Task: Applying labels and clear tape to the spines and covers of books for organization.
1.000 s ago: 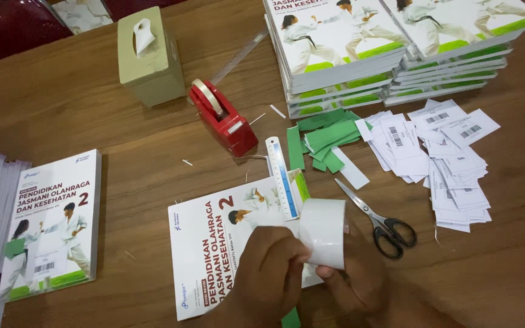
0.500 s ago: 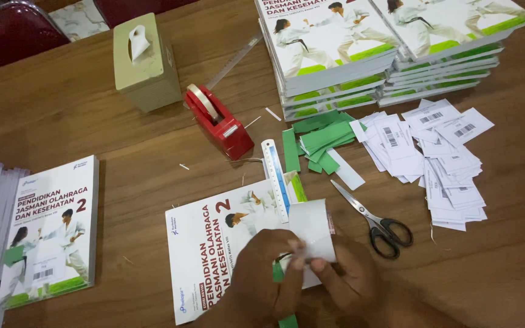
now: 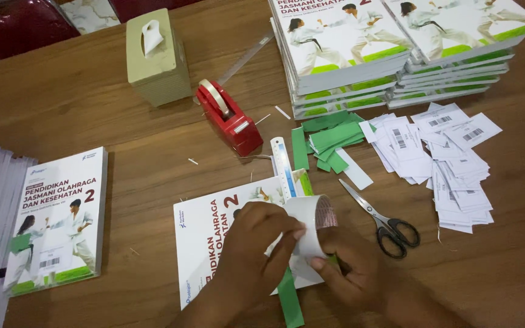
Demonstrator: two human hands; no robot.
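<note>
Both hands, left hand [image 3: 256, 243] and right hand [image 3: 350, 267], grip a curled white label sheet [image 3: 308, 228] over the white-covered textbook [image 3: 214, 243] on the wooden tabletop [image 3: 153, 158]. One labelled book [image 3: 56, 218] lies finished at left; tall unlabelled stacks [image 3: 360, 54] remain.

Soft, even indoor light falls from above, bright enough throughout. The wooden table [image 3: 123, 127] shows a faint sheen, no hard glare. Shadows are short and diffuse. The hands are slightly motion-blurred; the frame's edges look mildly stretched.
</note>
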